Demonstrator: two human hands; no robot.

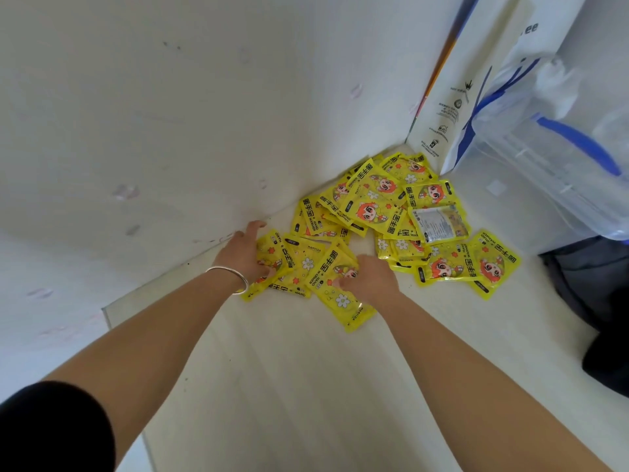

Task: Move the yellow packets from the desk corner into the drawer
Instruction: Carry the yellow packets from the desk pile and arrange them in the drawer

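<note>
Head view: pale wood-grain desk, with glossy yellow foil packets heaped in its far corner against the white wall, none lifted. Left hand lies spread on the nearest packets, clasping nothing. Right hand touches the same cluster, fingers mostly hidden, grip unreadable. Step looks like gathering a batch. Next: scoop together, lift. Drawer out of frame.

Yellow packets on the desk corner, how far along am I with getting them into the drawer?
Done: nothing visible; the yellow packets lie piled in the corner of the desk, and no drawer shows. In hand: the left hand and right hand rest on the nearest packets, grip unclear. Left: the whole pile.
</note>
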